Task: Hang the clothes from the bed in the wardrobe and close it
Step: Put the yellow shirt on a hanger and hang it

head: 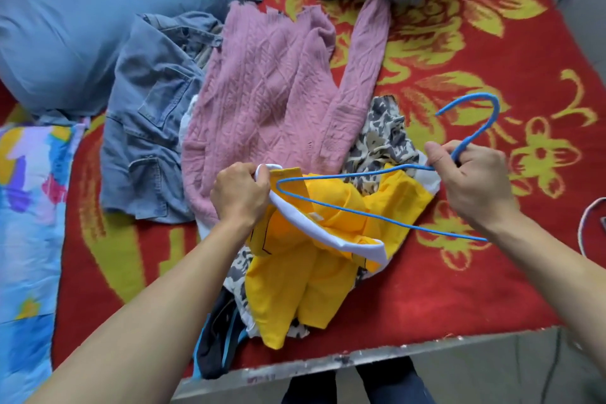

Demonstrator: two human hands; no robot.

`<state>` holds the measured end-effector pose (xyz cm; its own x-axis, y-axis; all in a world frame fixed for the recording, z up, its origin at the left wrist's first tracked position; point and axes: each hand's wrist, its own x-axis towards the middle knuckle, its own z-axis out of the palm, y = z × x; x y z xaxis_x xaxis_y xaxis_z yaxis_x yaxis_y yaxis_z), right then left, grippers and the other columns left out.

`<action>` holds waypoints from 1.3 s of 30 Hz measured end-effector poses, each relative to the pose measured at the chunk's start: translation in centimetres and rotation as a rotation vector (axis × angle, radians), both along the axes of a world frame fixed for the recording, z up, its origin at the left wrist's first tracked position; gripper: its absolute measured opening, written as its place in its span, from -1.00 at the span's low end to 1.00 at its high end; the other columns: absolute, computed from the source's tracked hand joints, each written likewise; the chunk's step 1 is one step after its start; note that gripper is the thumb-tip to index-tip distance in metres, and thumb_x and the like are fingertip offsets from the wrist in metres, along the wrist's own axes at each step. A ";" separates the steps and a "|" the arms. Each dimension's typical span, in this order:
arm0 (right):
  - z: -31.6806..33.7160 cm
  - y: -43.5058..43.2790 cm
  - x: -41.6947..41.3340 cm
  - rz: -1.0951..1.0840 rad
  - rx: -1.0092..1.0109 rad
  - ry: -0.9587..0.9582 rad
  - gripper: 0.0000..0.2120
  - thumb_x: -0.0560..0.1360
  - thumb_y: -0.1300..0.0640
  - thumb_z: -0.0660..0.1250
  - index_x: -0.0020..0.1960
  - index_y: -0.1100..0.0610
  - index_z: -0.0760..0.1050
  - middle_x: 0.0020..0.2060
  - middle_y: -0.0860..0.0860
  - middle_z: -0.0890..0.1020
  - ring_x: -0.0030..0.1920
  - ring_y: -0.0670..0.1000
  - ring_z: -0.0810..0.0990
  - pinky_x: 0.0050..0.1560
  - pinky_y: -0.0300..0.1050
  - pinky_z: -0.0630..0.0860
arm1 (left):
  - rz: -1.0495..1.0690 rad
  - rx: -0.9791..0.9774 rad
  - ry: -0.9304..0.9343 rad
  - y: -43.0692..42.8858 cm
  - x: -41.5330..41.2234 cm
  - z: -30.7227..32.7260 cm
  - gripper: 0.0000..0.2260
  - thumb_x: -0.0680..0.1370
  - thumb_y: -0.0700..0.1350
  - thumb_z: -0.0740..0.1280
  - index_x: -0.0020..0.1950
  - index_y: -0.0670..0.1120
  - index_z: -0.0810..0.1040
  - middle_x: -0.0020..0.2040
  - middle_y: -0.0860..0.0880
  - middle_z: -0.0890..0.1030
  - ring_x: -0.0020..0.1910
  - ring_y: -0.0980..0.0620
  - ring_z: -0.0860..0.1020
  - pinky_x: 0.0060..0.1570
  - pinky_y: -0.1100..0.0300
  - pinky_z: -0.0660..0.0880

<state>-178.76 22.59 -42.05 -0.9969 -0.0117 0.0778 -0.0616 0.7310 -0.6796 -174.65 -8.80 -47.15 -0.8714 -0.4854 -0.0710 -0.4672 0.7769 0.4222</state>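
Yellow white-collared T-shirt, just below pink cable-knit sweater, is being gripped at neckband by left hand, presumably to admit thin blue wire hanger being pinched by right hand.

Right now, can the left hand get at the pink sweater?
Probably yes, once freed. The left hand grips the white collar of the yellow shirt, and the pink sweater lies uncovered just beyond its knuckles, with nothing between them.

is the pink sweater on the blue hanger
No, the pink sweater lies on the bed while the right hand holds the blue hanger.
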 end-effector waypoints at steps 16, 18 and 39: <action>-5.9 -11.2 0.8 0.100 -0.335 -0.363 -0.68 0.55 -0.09 0.29 -0.11 0.16 0.59 -0.29 0.04 0.60 -0.25 -0.07 0.54 -0.15 -0.03 0.48 | -0.537 0.284 -0.073 1.0 2.0 -1.3 -0.63 0.49 0.20 0.17 0.04 -0.02 0.58 -0.11 -0.09 0.64 -0.04 -0.15 0.57 -0.21 0.04 0.39; -5.4 -10.4 1.8 0.107 -0.081 -0.066 -0.72 0.49 -0.04 0.34 0.07 0.14 0.57 -0.07 0.04 0.61 -0.02 -0.01 0.54 0.03 -0.08 0.44 | -0.372 0.284 -0.024 0.5 1.3 -1.8 -0.80 0.57 0.00 0.26 0.03 -0.10 0.58 -0.10 -0.20 0.63 -0.06 -0.21 0.56 -0.26 0.08 0.27; -6.6 3.9 0.9 0.333 0.387 -0.292 -0.81 0.32 0.09 0.23 -0.20 0.14 0.58 -0.35 0.15 0.61 -0.26 0.26 0.59 -0.34 -0.08 0.33 | -0.432 0.355 0.044 0.7 4.7 -0.4 -0.50 0.46 0.27 0.14 -0.54 -0.03 0.18 -0.57 0.01 0.31 -0.57 0.09 0.25 -0.49 0.15 0.08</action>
<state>-177.86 26.48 -48.67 -0.9141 -0.3011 -0.2715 -0.1813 0.9025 -0.3906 -169.91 -8.08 -47.55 -0.9916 -0.0363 -0.1242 -0.1139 0.7006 0.7044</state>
